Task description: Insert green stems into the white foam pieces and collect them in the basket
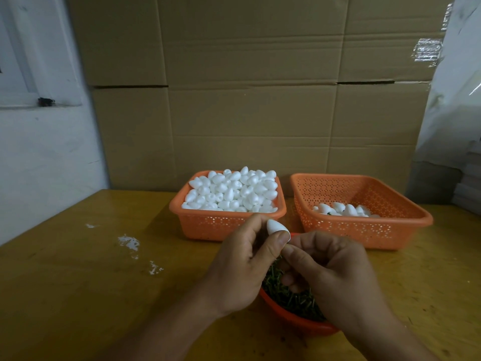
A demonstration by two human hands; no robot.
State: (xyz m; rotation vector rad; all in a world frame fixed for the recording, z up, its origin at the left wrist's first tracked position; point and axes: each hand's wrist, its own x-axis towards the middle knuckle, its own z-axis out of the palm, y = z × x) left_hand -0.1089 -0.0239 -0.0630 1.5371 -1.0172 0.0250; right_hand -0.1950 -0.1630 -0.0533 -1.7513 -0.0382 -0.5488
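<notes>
left fingers (279,237) pinching foam piece (276,226) over yellow-brown table (78,269), cardboard wall (247,100) behind

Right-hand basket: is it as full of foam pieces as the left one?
No, the right basket holds only a few foam pieces on its floor, while the left basket is heaped above its rim.

Two baskets are being seen side by side on the table (78,282), centre frame: left basket (226,225) w/ foam pieces (231,191) heaped in it, right basket (364,230) w/ a few pieces (346,209) at its bottom. Cardboard (247,100) is standing behind both. A bowl (294,319) of stems (289,295) is sitting in front, lower centre-right, beneath both hands.
</notes>
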